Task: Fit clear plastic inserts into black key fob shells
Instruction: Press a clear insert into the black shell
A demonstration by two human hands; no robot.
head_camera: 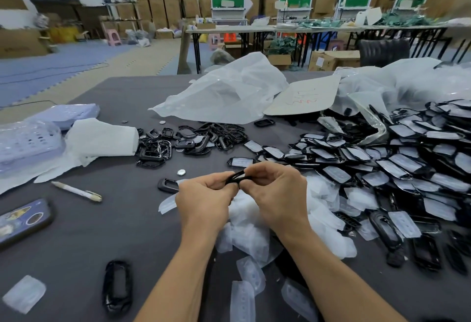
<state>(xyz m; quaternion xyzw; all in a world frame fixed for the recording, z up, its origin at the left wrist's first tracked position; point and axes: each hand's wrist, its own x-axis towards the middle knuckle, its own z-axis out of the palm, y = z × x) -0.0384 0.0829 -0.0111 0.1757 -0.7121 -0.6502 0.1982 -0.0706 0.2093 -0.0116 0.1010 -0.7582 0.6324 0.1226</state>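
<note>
Above the table [102,232], both hands' fingers [224,181] pinch one black shell [235,177].

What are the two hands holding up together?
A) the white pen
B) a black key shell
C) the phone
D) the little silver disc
B: the left hand and right hand both pinch a black key shell between them, while the pen, phone and silver disc lie on the table.

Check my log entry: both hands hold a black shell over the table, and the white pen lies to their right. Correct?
No: in the head view the pen lies left of the left hand. It and the right hand do hold the black shell over the table.
</note>
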